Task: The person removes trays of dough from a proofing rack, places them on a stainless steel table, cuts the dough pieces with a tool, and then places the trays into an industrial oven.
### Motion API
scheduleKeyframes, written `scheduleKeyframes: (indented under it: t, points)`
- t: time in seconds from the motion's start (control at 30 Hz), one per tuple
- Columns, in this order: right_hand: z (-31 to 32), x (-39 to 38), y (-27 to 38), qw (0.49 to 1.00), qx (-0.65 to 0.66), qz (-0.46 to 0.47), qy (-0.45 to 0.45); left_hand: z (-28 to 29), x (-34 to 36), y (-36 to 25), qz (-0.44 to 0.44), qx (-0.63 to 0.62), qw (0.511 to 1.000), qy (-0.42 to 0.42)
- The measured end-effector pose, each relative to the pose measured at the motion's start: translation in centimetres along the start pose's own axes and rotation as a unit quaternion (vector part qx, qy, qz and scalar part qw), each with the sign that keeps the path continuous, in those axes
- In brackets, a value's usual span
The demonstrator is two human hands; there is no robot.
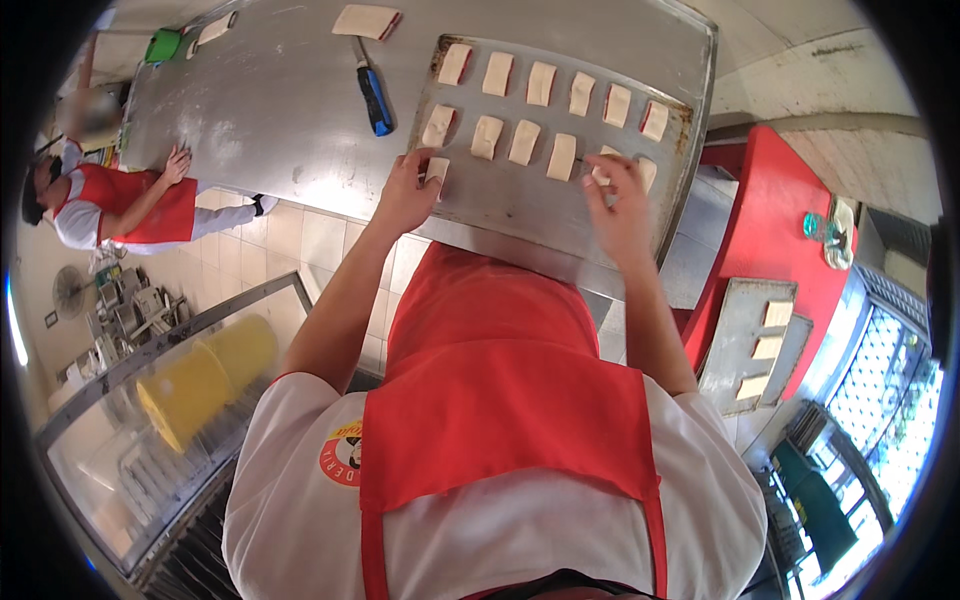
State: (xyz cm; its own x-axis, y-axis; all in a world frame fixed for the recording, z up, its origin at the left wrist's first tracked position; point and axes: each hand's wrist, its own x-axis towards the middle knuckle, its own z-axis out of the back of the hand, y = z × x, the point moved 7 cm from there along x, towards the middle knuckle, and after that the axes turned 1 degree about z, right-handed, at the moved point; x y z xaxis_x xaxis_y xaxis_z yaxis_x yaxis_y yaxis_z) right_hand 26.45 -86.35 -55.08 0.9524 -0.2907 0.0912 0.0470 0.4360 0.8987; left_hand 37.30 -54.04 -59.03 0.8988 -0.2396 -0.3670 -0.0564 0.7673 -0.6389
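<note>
Rows of small rectangular filled pastries [539, 84] lie on a metal baking tray [520, 205], pale dough with red filling at some edges. At the tray's near left corner my left hand [408, 192] is closed on one pastry [437, 172], its thumb and fingers at the sides. My right hand [622, 200], slightly blurred, hovers at the right end of the rows with its fingers apart and curved. Beneath those fingers a pastry [603, 178] is partly hidden, and another pastry [648, 172] shows just beside them. Whether the right fingertips touch the dough I cannot tell.
The tray rests on a steel table [270, 100]. A blue-and-black handled tool [373, 100] lies left of it, near a larger filled dough strip [366, 21]. A co-worker in a red apron [150, 205] stands at the left. On a red table [745, 215], another tray [735, 345] holds dough pieces.
</note>
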Motion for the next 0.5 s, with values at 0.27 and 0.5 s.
scheduleKeyframes:
  t: [0.27,0.5]
  points:
    - [-19.7,-0.2,0.4,0.971,0.126,-0.042,0.2,0.3,0.2,1.3,0.034,-0.21,0.977,-0.018]
    - [-19.9,2.7,4.8,0.982,0.115,-0.03,0.144,7.8,0.7,5.1,0.011,-0.213,0.974,-0.083]
